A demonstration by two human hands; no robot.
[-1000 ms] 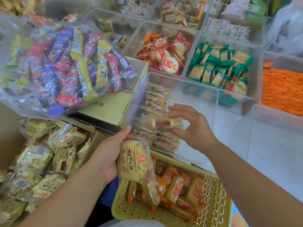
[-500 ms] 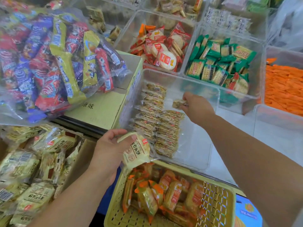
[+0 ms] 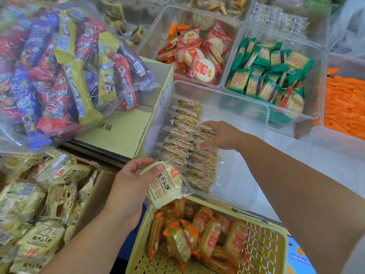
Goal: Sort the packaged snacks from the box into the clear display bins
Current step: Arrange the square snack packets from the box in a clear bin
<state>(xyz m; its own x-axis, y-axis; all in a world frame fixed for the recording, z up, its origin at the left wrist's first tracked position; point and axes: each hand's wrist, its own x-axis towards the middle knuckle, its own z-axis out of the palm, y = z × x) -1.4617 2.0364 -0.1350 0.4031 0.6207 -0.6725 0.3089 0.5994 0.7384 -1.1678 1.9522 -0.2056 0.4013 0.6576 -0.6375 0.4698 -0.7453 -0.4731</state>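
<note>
Reaching hand: the right hand [image 3: 221, 136] is inside the near clear bin [image 3: 237, 175] at the centre of the frame. It is palm down, with its fingers stretched fairly straight and resting on top of the stacked bars, not curled round any of them.
Holding hand: the left hand [image 3: 130, 186], lower centre, grips a pale yellow packet [image 3: 167, 184] between thumb and curled fingers. The packet is at the bin's near left corner, just above the basket's far rim.
Clear-wrapped bars [image 3: 187, 153]: these lie in two neat rows along the left side of the near bin. The right part of the bin floor is bare.
Cardboard box [image 3: 94, 194]: it stands open at the lower left. The yellow packets [image 3: 35, 204] heaped inside are like the one being held.
Yellow basket [image 3: 262, 254]: it sits at the bottom centre, just beside the near bin's front wall. The orange-trimmed packets [image 3: 197, 238] are piled in its left half.
Bag of bars [image 3: 65, 72]: this large clear bag at the upper left holds red, purple and yellow wrappers. It lies on a closed carton [image 3: 122, 133] just left of the near bin.
Far bins: red-wrapped round crackers [image 3: 197, 56] are at the upper centre, with green packets [image 3: 266, 76] to their right. Orange packs [image 3: 345, 107] are at the right edge, each sort in its own clear bin.
</note>
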